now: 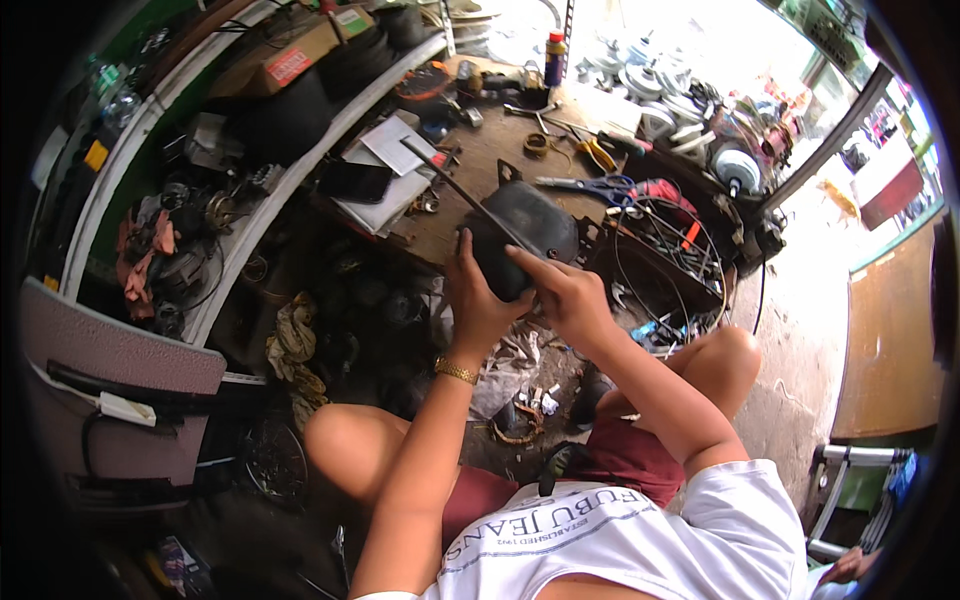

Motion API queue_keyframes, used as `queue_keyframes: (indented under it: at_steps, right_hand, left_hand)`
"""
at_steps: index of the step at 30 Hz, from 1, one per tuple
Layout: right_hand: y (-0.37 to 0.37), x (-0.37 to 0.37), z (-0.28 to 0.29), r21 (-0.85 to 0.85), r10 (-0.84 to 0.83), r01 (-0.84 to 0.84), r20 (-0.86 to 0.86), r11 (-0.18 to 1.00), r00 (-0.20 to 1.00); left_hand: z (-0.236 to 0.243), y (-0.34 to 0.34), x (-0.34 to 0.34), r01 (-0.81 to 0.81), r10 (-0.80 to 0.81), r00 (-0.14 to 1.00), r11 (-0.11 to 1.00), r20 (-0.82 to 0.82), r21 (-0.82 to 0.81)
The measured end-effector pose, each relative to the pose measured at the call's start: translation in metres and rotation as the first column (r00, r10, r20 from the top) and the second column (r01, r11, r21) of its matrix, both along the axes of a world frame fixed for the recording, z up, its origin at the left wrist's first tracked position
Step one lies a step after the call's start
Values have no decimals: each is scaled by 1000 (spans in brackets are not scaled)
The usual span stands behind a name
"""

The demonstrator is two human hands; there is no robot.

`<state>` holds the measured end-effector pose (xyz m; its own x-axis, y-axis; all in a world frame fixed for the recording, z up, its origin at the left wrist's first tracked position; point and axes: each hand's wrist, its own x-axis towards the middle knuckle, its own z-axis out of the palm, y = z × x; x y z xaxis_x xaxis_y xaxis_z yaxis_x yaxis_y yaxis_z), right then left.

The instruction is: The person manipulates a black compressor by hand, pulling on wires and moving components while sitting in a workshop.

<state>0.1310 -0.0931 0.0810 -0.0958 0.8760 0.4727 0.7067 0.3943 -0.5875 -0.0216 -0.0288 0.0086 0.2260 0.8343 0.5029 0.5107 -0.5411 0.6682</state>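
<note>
Over the near edge of a wooden workbench [590,110], both my hands are on a black rounded housing with a long thin stem, which looks like a motorcycle side mirror [543,212]. The stem slants up and left over some papers. My left hand [480,295], with a gold band at the wrist, grips the mirror's near left side, fingers along its edge. My right hand [572,298] closes on the near right side, its index finger stretched over the housing near the stem's lower end. The fingertips beneath are hidden.
Blue-handled scissors [600,188], yellow-handled pliers [598,155] and a tape roll [537,145] lie beyond the mirror. A dark phone [355,183] rests on papers at left. Coiled cables [668,245] fill a tray at right. A shelf of parts [290,185] runs along the left.
</note>
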Motion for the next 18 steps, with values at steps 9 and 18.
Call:
queue_keyframes:
  at_steps: [9,18]
  right_hand:
    - [-1,60,17,-201,-151,-9,-763,980,629]
    - [41,85,21,-205,-229,114,-715,972,661]
  left_hand:
    - [-10,-9,-3,-13,12,998,1000,58,17]
    - [-14,-4,0,-19,15,995,999,96,38]
